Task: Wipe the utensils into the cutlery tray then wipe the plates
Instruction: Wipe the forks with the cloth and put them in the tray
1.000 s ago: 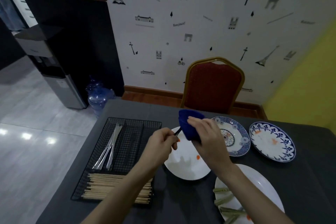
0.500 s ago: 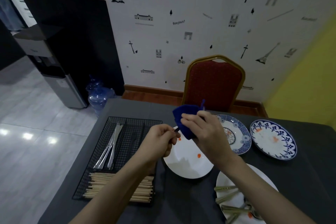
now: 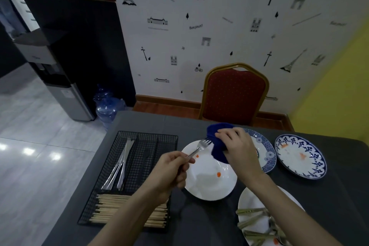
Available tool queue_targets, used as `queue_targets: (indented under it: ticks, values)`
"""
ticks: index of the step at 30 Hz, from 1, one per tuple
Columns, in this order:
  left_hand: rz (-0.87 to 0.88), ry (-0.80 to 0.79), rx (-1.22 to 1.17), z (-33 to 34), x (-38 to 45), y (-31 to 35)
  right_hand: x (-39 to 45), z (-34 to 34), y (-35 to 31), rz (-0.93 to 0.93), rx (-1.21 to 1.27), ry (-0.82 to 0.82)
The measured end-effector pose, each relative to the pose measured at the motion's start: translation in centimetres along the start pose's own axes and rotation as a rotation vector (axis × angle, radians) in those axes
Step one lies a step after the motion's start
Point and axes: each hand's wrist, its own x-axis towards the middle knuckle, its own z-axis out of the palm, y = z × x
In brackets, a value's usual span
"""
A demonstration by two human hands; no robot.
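Observation:
My left hand (image 3: pixel 169 170) grips the handle of a metal fork (image 3: pixel 200 146), tines pointing up and right. My right hand (image 3: pixel 235 146) holds a blue cloth (image 3: pixel 216 142) bunched just right of the tines, touching them. Both hover over a white plate (image 3: pixel 207 181) with orange food spots. A black wire cutlery tray (image 3: pixel 167 138) lies to the left, with silver knives (image 3: pixel 119 166) in its left slot and wooden chopsticks (image 3: pixel 111 205) across its near end. Another white plate (image 3: pixel 251 201) at lower right carries several utensils (image 3: pixel 255 223).
Two blue-patterned plates lie at the right: a nearer one (image 3: pixel 265 152) partly behind my right hand and a soiled one (image 3: pixel 299 156). A red chair (image 3: pixel 233 94) stands behind the dark table (image 3: pixel 199 231). A water bottle (image 3: pixel 107 106) and dispenser (image 3: pixel 60 82) stand on the floor at left.
The cloth has slid off the fork's head, so the tines now show. My left hand has drawn the fork slightly left and down.

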Motion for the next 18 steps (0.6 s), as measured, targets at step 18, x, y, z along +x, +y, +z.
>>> queue_targets:
  ticks: [18]
  values:
    - [0.183,0.096,0.593,1.2,2.0,0.1,-0.9,0.2,-1.8,0.025,0.211,-0.016]
